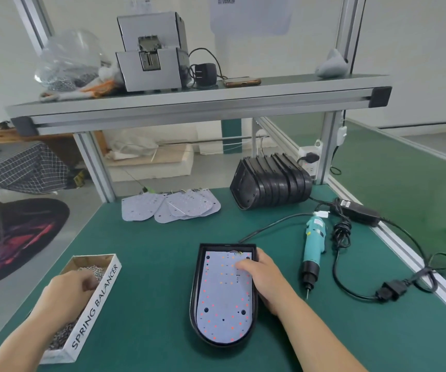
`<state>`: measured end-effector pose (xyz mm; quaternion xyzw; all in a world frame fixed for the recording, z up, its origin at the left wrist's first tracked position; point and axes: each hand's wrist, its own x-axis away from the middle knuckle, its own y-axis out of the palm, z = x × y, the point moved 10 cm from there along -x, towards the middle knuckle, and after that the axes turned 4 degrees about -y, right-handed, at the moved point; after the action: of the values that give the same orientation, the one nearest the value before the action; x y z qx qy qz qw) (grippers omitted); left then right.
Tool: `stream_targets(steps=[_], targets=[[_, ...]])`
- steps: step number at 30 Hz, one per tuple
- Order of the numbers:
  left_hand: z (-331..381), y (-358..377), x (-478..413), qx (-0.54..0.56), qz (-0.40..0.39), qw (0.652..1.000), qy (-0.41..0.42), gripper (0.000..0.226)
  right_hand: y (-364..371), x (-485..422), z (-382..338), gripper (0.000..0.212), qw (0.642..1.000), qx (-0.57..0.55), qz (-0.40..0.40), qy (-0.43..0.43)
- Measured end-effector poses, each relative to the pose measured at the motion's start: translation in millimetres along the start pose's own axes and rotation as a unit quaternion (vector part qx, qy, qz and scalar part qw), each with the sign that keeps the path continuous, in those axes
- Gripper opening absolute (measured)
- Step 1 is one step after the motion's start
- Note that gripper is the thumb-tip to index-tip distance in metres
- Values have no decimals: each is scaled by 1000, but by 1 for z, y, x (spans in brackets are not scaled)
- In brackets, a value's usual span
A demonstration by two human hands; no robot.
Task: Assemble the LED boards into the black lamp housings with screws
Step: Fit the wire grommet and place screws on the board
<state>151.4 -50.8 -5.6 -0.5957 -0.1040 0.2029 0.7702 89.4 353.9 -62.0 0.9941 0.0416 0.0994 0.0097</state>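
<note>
A black lamp housing point(195, 285) lies on the green mat in front of me with a white LED board point(221, 299) seated inside it. My right hand point(262, 277) rests on the housing's right edge, fingers pressing the board's upper right part. My left hand point(68, 291) is inside the cardboard box point(101, 296) marked SPRING BALANCER, fingers curled down among the screws point(95, 271); whether it holds any is hidden. A teal electric screwdriver point(313, 248) lies to the right of the housing, tip toward me.
Several loose LED boards point(170, 206) lie at the back of the mat, next to a stack of black housings point(270, 181). A power adapter point(356, 210) and coiled cables point(350, 264) lie at the right. An aluminium shelf point(189, 103) with a grey machine spans overhead.
</note>
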Motion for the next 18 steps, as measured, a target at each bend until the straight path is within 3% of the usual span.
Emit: stream_targets(steps=[5, 7, 8, 9, 11, 13, 16, 18], targets=[[-21, -2, -4, 87, 20, 995, -44, 30, -1, 1, 2, 25, 1000, -5, -4, 8], [-34, 8, -3, 196, -13, 975, -103, 20, -1, 1, 2, 25, 1000, -5, -6, 10], [-41, 13, -2, 298, -33, 944, -138, 13, -1, 1, 2, 24, 1000, -4, -6, 10], [-47, 21, -2, 424, -58, 886, -176, 8, -1, 1, 2, 25, 1000, -2, -5, 10], [-39, 33, 1, 663, -122, 707, -215, 28, -1, 0, 2, 25, 1000, 3, -5, 11], [-6, 31, 11, 793, -190, 544, -199, 44, -1, 0, 2, 26, 1000, 13, -9, 13], [66, 21, 36, 867, -276, 384, -157, 49, 2, -1, 0, 25, 998, 53, -17, 15], [123, 20, 57, 872, -341, 321, -142, 44, 5, -2, -4, 24, 995, 97, -24, 13]])
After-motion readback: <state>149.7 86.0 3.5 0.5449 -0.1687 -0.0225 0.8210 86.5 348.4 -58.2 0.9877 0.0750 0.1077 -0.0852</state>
